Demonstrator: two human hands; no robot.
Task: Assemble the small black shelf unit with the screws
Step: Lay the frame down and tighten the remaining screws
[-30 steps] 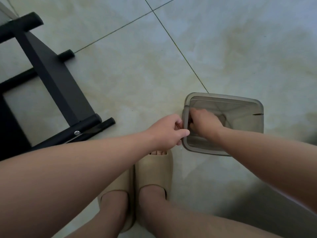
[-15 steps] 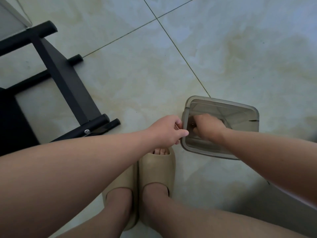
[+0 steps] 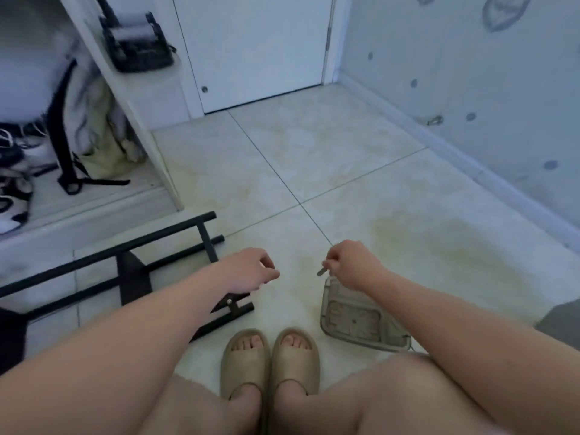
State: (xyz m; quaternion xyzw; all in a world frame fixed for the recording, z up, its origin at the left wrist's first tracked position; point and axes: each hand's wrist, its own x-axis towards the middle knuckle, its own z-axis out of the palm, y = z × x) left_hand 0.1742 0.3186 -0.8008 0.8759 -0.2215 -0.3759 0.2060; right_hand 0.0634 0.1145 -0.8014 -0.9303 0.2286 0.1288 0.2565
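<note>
The black metal shelf frame [image 3: 131, 246] lies on its side on the tiled floor at the left, with a silver screw head [image 3: 229, 300] showing on its near bar. My right hand [image 3: 351, 265] pinches a small grey screw [image 3: 321, 272] above the clear plastic box [image 3: 351, 318]. My left hand [image 3: 251, 271] hovers over the near end of the frame with its fingers curled; whether it holds anything is hidden.
My feet in beige slides [image 3: 270, 362] are on the floor between the frame and the box. An open cupboard [image 3: 62, 120] with shoes and bags is at the left, a white door [image 3: 257, 48] ahead, a wall [image 3: 470, 73] at the right.
My right hand has come out of the plastic box holding a screw. My hands have moved apart, and my head has tilted up so the room is in view.
</note>
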